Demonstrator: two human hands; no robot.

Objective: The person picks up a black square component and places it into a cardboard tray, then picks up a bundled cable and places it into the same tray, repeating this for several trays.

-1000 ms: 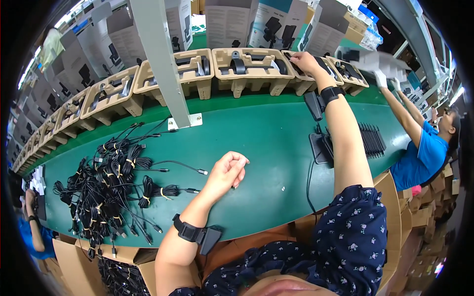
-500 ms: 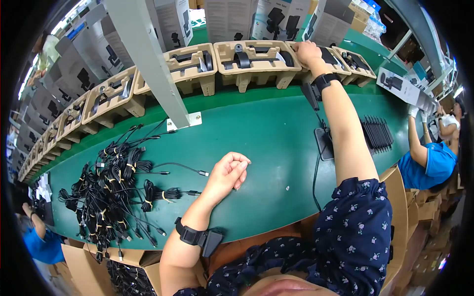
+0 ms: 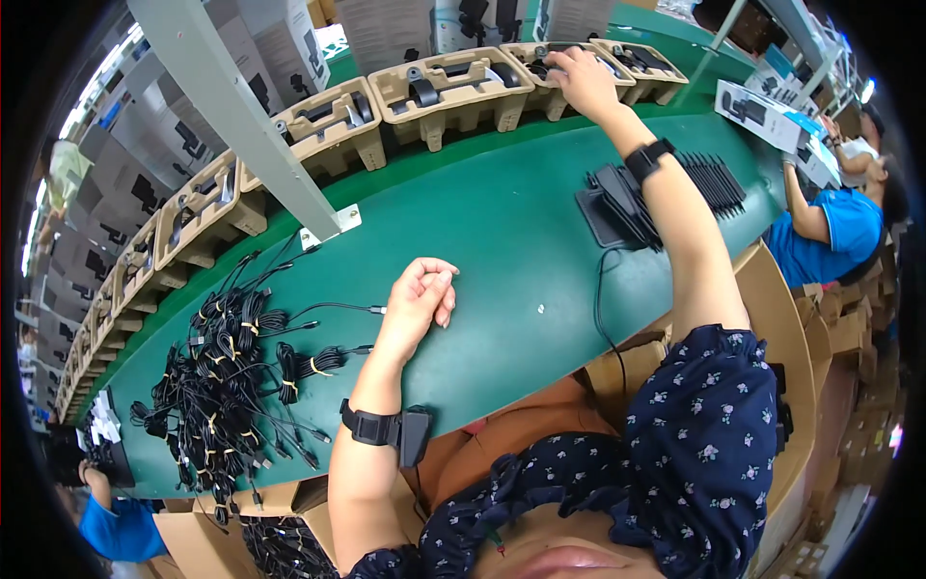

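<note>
My right hand point(image 3: 586, 85) reaches into a tan moulded tray point(image 3: 552, 104) in the far row. Its fingers are apart and bent down over the dark parts inside; their tips are partly hidden. On the green table my left hand point(image 3: 422, 301) rests with its fingers loosely curled and nothing visible in them. To its left lies a heap of black cables point(image 3: 217, 386), tied in bundles with pale ties. One cable plug almost reaches my left wrist. Under my right forearm lie a flat black pad point(image 3: 600, 220) and a row of thin black pieces point(image 3: 712, 183).
A curved row of trays point(image 3: 453, 121) with black parts runs along the far edge, grey printed boxes behind it. A metal post point(image 3: 236, 116) stands on the table. At right is a white box point(image 3: 757, 116) beside a person in blue point(image 3: 844, 227). Cartons point(image 3: 786, 338) flank me.
The view has shifted right, so most things sit further left. My right hand has moved from the tray's left edge to over its parts, its fingers spreading. My left hand stays curled on the table.
</note>
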